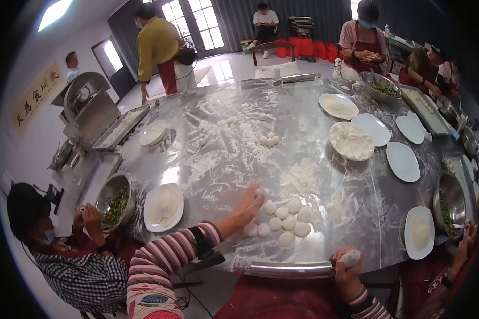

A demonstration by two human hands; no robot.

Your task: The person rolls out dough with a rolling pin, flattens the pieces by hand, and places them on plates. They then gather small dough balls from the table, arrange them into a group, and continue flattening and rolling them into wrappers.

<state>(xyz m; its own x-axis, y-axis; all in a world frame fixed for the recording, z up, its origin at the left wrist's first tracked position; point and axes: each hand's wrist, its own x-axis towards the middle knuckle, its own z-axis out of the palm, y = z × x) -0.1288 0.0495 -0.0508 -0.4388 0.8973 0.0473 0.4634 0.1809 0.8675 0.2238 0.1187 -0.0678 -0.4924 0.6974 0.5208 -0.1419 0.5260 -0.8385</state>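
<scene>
— What's in front of you?

— A big round desk [303,122], shiny and dusted all over with flour. Other people sit around it; one at my left, in a checked shirt, has hands by a metal bowl of chopped greens [115,204]. Beside that bowl stands a white plate of flat wrappers [164,206].

— And your hands?

— My left hand [247,206] lies flat on the desk, fingers spread and apart, gripping nothing, its fingertips just beside a cluster of round dough pieces [285,221] near the desk's front edge. My right hand [345,267] is at that edge, grip clamped around the end of a rolling pin [298,269] that lies along the rim.

— The smallest bits?

— A few more dough balls [270,140] sit further off, toward the middle.
</scene>
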